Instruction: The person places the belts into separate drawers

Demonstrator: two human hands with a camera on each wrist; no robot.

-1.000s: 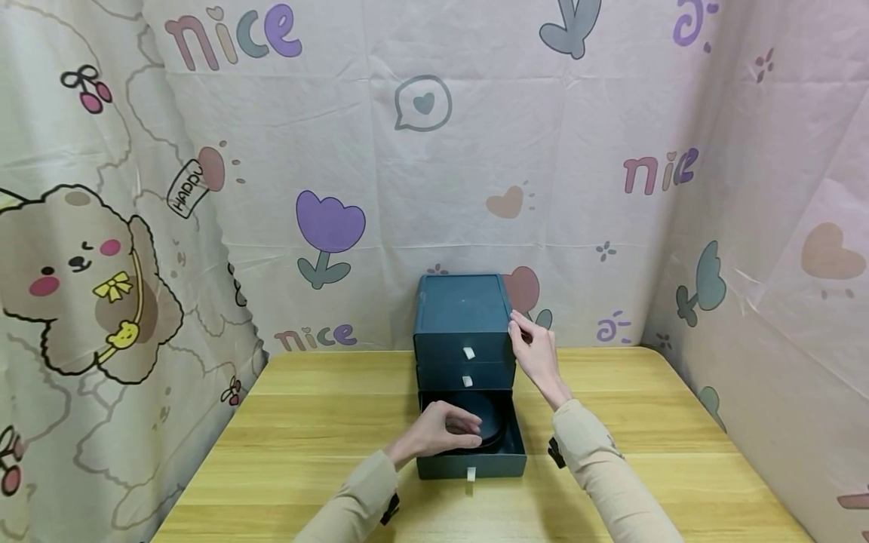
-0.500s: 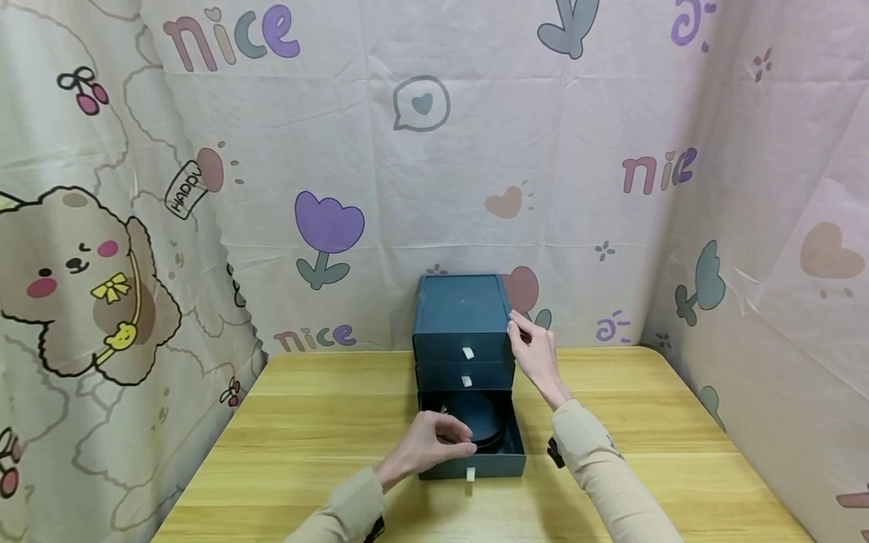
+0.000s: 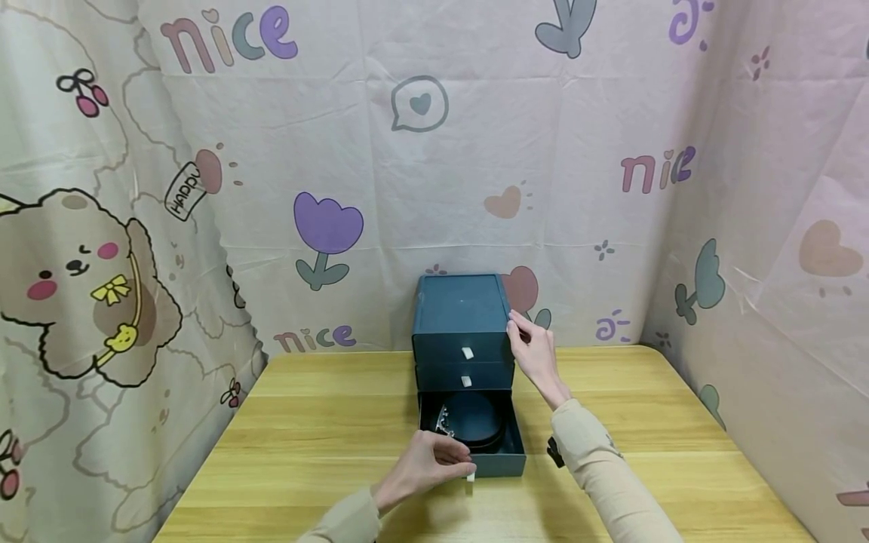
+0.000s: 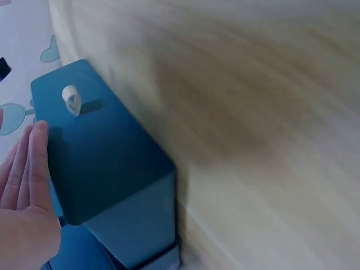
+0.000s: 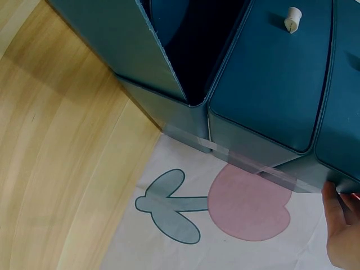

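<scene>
A dark blue cabinet with stacked drawers stands on the table, its bottom drawer pulled out. Inside that drawer lies a round dark thing, with a silvery, sparkling piece along its left side. My left hand is at the drawer's front, near its white pull tab. In the left wrist view its fingers are straight, beside the drawer front's edge; contact there is unclear. My right hand rests its fingertips on the cabinet's upper right side, as the right wrist view also shows.
The wooden table extends on both sides of the cabinet. A printed cloth hangs behind it, with further cloths at left and right. The two upper drawers, with white tabs, are closed.
My left hand has drawn back from over the open drawer to its front edge, uncovering the silvery piece. My right hand stays at the cabinet's side.
</scene>
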